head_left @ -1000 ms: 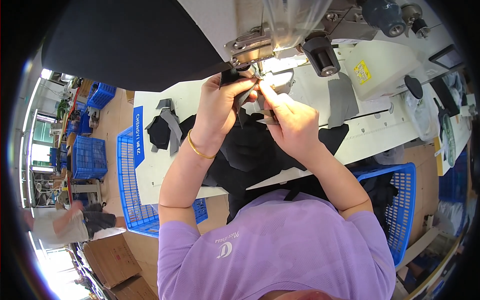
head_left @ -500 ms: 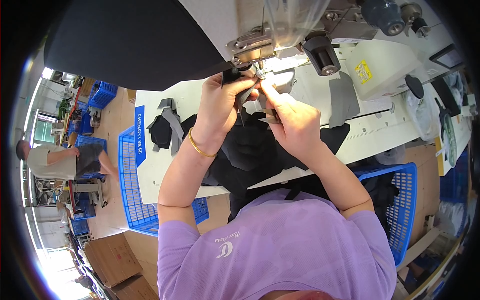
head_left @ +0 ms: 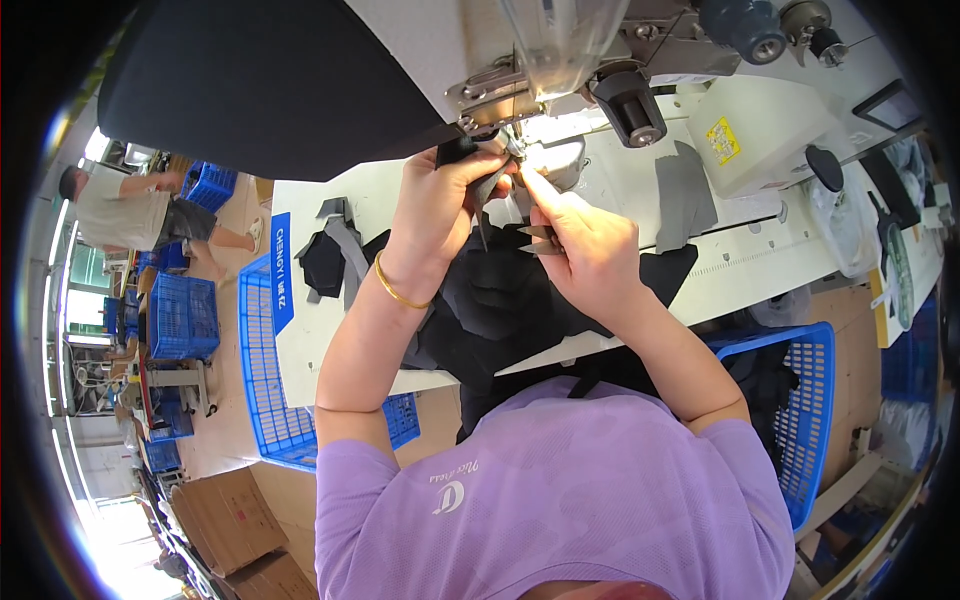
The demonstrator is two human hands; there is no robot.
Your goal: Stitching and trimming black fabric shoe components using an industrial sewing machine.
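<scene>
At the needle area of a sewing machine [head_left: 500, 105], my left hand [head_left: 432, 212] pinches a small dark fabric piece [head_left: 484, 196] between thumb and fingers. My right hand [head_left: 592, 245] is closed around thread snips [head_left: 538, 240], whose pointed metal blades stick out on its left side. Its index finger reaches up to the fabric beside the presser foot, close to my left fingertips. The very tip of that finger is hard to make out in the glare. Below both hands, a heap of black and dark grey cut fabric pieces [head_left: 500, 320] lies over the table's front edge.
Loose grey and black scraps [head_left: 335, 250] lie on the white table [head_left: 300, 350] at left; a grey piece [head_left: 685, 195] lies at right. Blue baskets [head_left: 265, 370] [head_left: 805, 430] flank me. A large black panel [head_left: 270, 90] hangs at upper left. Another person [head_left: 150, 210] is far left.
My hands stay almost in place at the needle; the snips' blades show a little more clearly. The person at far left has moved away, toward the top of the view.
</scene>
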